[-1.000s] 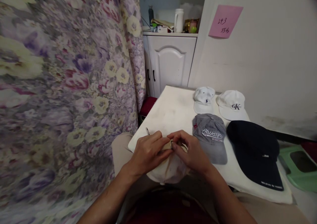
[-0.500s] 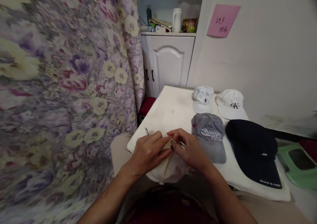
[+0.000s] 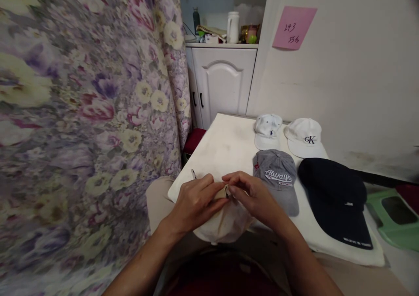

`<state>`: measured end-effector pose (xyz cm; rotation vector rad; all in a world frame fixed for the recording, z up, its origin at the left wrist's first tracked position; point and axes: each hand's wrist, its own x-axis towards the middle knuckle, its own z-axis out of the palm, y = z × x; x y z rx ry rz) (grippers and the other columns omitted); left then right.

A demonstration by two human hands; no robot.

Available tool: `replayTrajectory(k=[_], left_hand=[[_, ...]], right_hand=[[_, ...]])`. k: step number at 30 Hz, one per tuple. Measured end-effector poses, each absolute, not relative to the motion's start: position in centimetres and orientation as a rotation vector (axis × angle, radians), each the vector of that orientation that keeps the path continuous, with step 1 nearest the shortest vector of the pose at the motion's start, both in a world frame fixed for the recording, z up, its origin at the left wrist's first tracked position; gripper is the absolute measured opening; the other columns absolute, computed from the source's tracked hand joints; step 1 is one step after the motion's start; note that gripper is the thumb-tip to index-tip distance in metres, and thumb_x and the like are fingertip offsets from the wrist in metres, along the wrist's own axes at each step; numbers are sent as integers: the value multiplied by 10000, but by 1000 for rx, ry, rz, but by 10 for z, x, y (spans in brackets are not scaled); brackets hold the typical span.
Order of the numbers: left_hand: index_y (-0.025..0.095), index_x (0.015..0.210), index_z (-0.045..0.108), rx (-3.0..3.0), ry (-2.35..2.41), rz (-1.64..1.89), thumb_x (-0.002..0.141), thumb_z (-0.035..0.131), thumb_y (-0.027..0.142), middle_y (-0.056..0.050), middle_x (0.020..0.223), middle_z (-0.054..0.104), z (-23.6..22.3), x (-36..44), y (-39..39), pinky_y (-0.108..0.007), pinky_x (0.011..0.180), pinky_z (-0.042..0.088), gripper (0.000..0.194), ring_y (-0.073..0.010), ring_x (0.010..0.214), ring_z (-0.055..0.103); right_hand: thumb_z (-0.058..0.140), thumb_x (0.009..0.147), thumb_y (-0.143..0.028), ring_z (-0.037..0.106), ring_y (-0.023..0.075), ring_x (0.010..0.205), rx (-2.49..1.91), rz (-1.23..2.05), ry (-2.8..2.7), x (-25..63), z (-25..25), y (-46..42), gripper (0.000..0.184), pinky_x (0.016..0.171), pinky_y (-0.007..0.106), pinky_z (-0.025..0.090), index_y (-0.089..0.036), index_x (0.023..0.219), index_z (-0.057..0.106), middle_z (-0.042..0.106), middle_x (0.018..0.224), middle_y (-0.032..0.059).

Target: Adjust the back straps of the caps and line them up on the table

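Over the near edge of the table is a cream cap (image 3: 222, 228), its crown towards me. My left hand (image 3: 198, 202) pinches the cap's back strap between thumb and fingers. On the strap's other end, by a small metal buckle (image 3: 227, 192), my right hand (image 3: 249, 193) is closed with thumb against forefinger. My fingers partly hide the strap and buckle. Just right of my right hand lies a grey cap (image 3: 277, 180) with white lettering. A thin dark pen-like object (image 3: 194, 173) sticks out beyond my left hand.
On the white table (image 3: 219, 143) lie a pale blue cap (image 3: 268, 131), a white cap (image 3: 305, 137) and a dark navy cap (image 3: 334, 195). A green stool (image 3: 389, 217) stands at the right. A floral curtain (image 3: 91, 125) hangs on the left, with a white cabinet (image 3: 225, 82) behind.
My right fingers have shifted slightly right at the buckle, leaving more of it and the strap showing. My left hand keeps its grip. The other caps have not moved.
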<state>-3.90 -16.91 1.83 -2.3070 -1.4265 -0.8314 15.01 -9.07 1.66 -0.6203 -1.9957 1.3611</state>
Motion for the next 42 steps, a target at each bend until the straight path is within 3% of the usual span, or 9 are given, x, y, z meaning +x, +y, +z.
replayTrajectory(k=[5,14,21,28,35,42], left_hand=[[167,1072,614,-2324,-1415,-851,912,634,330,12,738,514,19,-39,-168,-265,531,366,229,-137,607,509],[190,1034,604,-2348,-1429,-724,953,565,380,2,766,539,18,-38,-167,-271,559,378,210,-146,644,530],[163,1062,603,-2396,-1385,-688,969,536,404,6,747,501,22,-35,-166,-283,529,341,267,-153,620,503],[169,1139,579,-2383,-1370,-716,962,549,403,8,759,489,20,-35,-165,-279,543,353,295,-157,631,493],[168,1080,598,-2384,-1350,-719,949,570,410,11,743,481,20,-34,-164,-283,538,349,276,-155,616,485],[163,1096,595,-2401,-1380,-842,910,632,412,2,765,513,17,-37,-164,-271,561,369,313,-157,650,515]], right_hand=[[614,890,-160,684,187,1002,-623,1476,-1872,148,15,-91,47,885,370,538,-202,870,606,693,1145,74],[604,854,-95,662,191,955,-601,1296,-2062,152,24,-87,139,880,376,523,-203,766,597,713,966,28],[652,859,-200,615,144,744,-472,1654,-2039,155,21,-71,59,696,281,520,-207,810,620,671,812,-7],[727,769,-228,530,102,612,-379,2063,-1692,149,9,-66,144,576,223,430,-189,806,594,593,705,-45],[740,729,-154,529,77,572,-340,2239,-1508,144,2,-64,171,560,199,420,-173,817,595,598,696,-54],[797,762,-232,548,91,615,-368,2207,-1495,148,-8,-63,211,600,219,433,-163,845,616,625,722,-28]])
